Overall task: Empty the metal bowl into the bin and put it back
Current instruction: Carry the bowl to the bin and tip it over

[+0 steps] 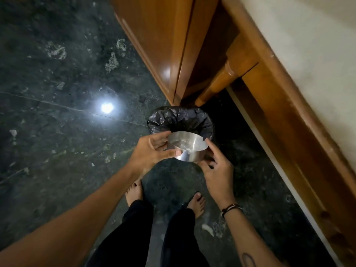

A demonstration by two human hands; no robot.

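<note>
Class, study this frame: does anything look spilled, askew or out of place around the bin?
Yes: pale scraps lie on the dark floor beside the right foot, outside the bin. The metal bowl, gripped by both hands, is merely tilted for emptying.

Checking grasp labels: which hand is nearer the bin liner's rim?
Left. The left hand grips the metal bowl with fingertips beside the bin liner rim; the right hand holds the bowl's near underside, farther back.
</note>
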